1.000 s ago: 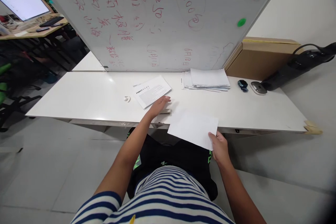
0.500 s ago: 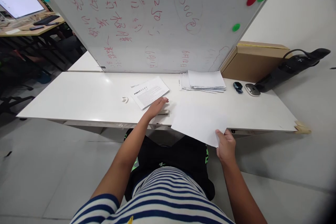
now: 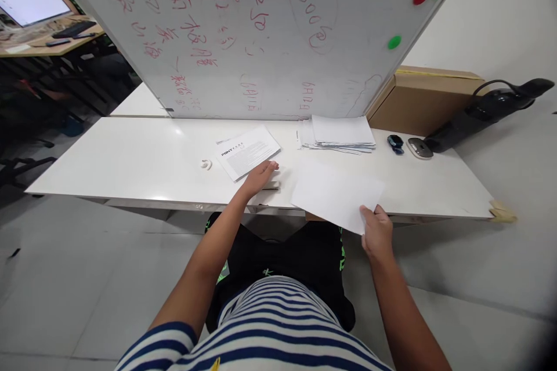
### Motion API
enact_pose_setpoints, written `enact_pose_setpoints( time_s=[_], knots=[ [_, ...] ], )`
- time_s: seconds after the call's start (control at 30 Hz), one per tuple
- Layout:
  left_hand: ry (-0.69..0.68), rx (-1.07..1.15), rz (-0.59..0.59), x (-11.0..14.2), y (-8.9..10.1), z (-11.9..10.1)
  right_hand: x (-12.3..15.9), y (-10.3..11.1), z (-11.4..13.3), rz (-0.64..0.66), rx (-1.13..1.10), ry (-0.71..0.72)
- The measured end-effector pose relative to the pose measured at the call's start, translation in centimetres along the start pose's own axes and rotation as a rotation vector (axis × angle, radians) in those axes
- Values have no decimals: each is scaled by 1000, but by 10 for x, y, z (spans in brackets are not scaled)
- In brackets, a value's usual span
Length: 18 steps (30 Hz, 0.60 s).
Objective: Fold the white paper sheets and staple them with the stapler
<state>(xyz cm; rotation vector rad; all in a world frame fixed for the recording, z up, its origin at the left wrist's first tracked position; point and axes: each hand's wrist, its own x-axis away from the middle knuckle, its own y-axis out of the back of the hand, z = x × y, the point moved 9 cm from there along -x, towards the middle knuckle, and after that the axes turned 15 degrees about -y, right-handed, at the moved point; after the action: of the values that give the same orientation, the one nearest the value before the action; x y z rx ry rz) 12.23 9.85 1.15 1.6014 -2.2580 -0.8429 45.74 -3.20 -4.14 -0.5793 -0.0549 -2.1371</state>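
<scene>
My right hand [image 3: 378, 233] pinches the near right corner of a blank white sheet of paper [image 3: 335, 194]. The sheet slants across the front edge of the desk. Over the desk's front, my left hand [image 3: 260, 178] lies flat with its fingers stretched out. Beneath it a small pale object, perhaps a stapler [image 3: 272, 186], shows only at one end; the rest is hidden by the hand. Just beyond my left hand lies a printed white sheet or leaflet [image 3: 248, 153]. A stack of white paper [image 3: 342, 132] sits further back to the right.
The white desk [image 3: 130, 156] runs along a whiteboard [image 3: 278, 69] with red writing. Small white earbud-like pieces [image 3: 206, 164] lie at left. At right are a dark watch [image 3: 395, 144], a computer mouse [image 3: 420, 148], a black bottle [image 3: 487, 110] and a cardboard box [image 3: 426, 101].
My right hand has shifted slightly right and forward, carrying the blank sheet further over the desk. The left hand stays in place.
</scene>
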Motion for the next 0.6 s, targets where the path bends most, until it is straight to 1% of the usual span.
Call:
enact_pose_setpoints(
  time_s=[0.07,0.13,0.2,0.27,0.33,0.4,0.5,0.6],
  knots=[
    [-9,-82,-26,-2,0,1,-20,-9,27,-2,50,72],
    [-37,-209,-46,-5,-3,-1,-46,-19,60,-29,123,153],
    [-79,-349,-42,-7,-8,-5,-75,-31,96,-40,128,225],
    [-111,-472,-34,-8,-15,-9,-105,-50,127,-15,139,255],
    [-113,-563,-30,-8,-18,-10,-132,-70,150,-6,164,248],
    [-98,-618,-3,-9,-22,-8,-155,-92,166,14,198,212],
    [-54,-650,70,-10,-26,-1,-181,-122,174,28,283,157],
    [3,-668,84,-12,-26,6,-202,-138,174,-15,416,128]
  ],
)
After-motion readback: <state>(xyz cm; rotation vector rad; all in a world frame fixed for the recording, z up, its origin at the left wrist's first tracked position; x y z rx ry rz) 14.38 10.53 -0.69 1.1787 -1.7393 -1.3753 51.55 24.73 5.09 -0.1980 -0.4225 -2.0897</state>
